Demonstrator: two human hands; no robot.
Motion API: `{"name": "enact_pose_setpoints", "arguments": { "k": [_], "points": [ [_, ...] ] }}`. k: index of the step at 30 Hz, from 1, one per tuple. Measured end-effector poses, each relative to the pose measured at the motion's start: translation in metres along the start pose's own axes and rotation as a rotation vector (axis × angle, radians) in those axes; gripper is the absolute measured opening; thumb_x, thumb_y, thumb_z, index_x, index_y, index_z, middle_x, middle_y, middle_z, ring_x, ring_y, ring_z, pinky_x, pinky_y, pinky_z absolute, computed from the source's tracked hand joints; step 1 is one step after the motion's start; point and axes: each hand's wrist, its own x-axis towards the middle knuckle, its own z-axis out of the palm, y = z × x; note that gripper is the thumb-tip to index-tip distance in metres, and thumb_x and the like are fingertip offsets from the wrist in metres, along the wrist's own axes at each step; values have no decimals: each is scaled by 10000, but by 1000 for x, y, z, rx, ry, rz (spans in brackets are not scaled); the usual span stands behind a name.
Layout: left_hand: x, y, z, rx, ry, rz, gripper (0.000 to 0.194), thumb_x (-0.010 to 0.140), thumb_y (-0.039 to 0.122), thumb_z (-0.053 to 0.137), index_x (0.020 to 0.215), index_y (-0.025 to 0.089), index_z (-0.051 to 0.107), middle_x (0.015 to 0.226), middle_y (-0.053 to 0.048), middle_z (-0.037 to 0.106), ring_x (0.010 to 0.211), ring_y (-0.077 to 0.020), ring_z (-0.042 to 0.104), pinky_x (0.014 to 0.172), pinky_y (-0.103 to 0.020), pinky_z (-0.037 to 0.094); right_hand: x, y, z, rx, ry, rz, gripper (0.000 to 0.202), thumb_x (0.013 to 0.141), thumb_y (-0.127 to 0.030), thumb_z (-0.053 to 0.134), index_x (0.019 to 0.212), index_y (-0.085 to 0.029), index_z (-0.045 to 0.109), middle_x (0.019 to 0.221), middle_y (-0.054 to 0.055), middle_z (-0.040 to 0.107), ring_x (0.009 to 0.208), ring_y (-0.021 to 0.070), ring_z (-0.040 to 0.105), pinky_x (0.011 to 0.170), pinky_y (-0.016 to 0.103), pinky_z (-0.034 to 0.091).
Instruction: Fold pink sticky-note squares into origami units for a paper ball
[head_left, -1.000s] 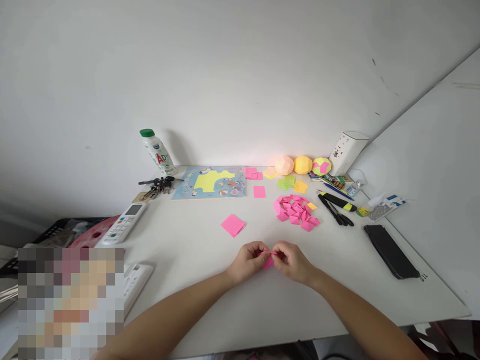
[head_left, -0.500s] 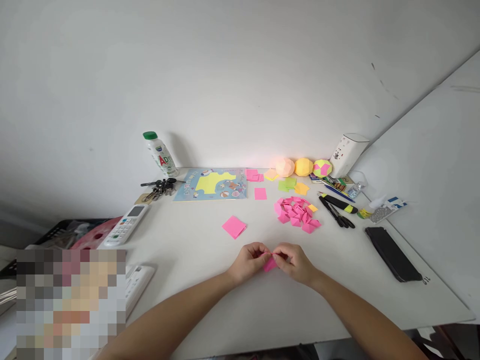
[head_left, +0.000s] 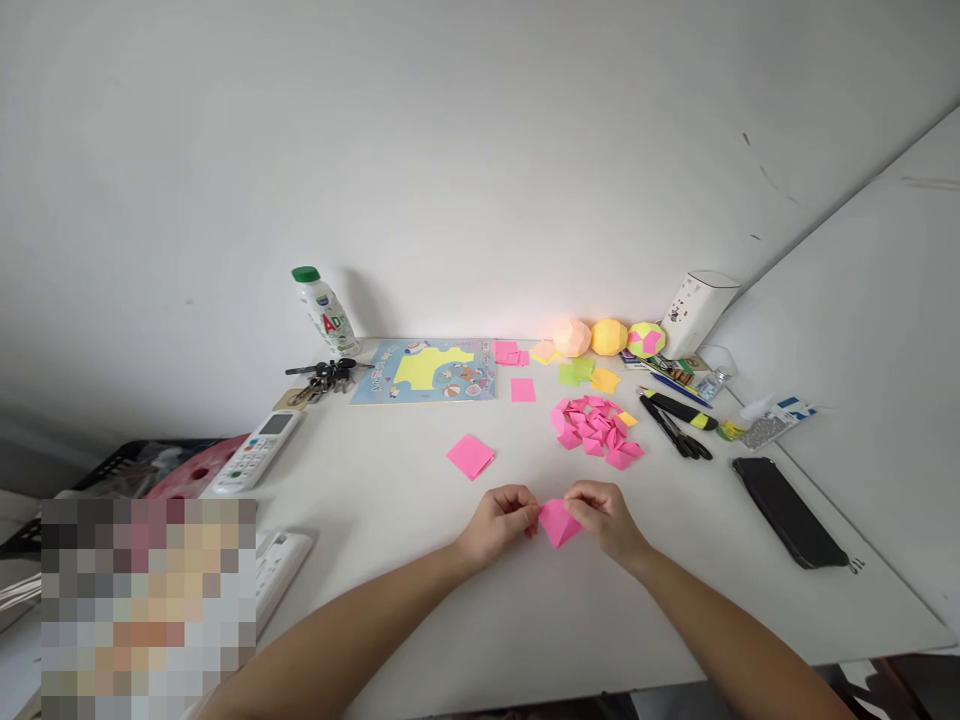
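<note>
A pink sheet of paper (head_left: 559, 524), creased and partly folded, is stretched between both hands just above the table. My left hand (head_left: 501, 522) pinches its left corner between thumb and fingers. At the opposite side, my right hand (head_left: 607, 518) grips the upper right edge the same way. Beyond the hands lies a small stack of pink square sheets (head_left: 470, 456), slightly fanned. Farther right, a heap of folded pink paper pieces (head_left: 591, 428) covers a patch of the table.
Faceted paper balls (head_left: 608, 337) line the wall. Scissors (head_left: 679, 430), a box cutter (head_left: 679, 410) and a black pouch (head_left: 789, 512) lie at the right. A blue printed sheet (head_left: 360, 390), keys (head_left: 334, 377), a bottle (head_left: 330, 318) and a white remote (head_left: 256, 452) are at the left.
My right hand has moved a little rightward, away from the left. More of the pink paper now shows between them, spread wider. The whole view has shifted slightly.
</note>
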Motion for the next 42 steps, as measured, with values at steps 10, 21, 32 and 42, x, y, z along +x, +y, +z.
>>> {"name": "enact_pose_setpoints", "arguments": {
  "k": [10, 21, 32, 42],
  "points": [
    [2, -5, -4, -91, -59, 7, 293, 789, 403, 555, 680, 131, 557, 621, -13, 538, 558, -111, 504, 561, -260, 425, 1, 1, -4, -419, 174, -524, 162, 798, -161, 486, 652, -190, 552, 596, 14, 524, 557, 140, 467, 540, 266, 397],
    [1, -5, -4, -28, -60, -8, 315, 770, 450, 580, 727, 141, 534, 629, -14, 579, 576, -122, 533, 600, -273, 434, 0, 13, 2, -770, 35, -805, 243, 847, -52, 464, 904, -236, 612, 810, 57, 589, 750, 181, 551, 649, 306, 465],
    [0, -3, 1, -46, -28, 40, 347, 747, 394, 633, 994, 185, 509, 846, -22, 549, 685, -114, 522, 623, -257, 445, 2, 10, 2, -488, -46, -715, 237, 802, -60, 444, 876, -217, 604, 954, 70, 628, 861, 188, 573, 720, 343, 515],
    [2, -7, -2, -10, -27, 49, 335, 783, 466, 560, 871, 143, 541, 730, -26, 566, 657, -128, 521, 599, -263, 427, 0, 0, 0, 37, -237, 2, 185, 825, -270, 552, 967, -170, 617, 749, 7, 585, 615, 116, 535, 589, 253, 482]
  ]
}}
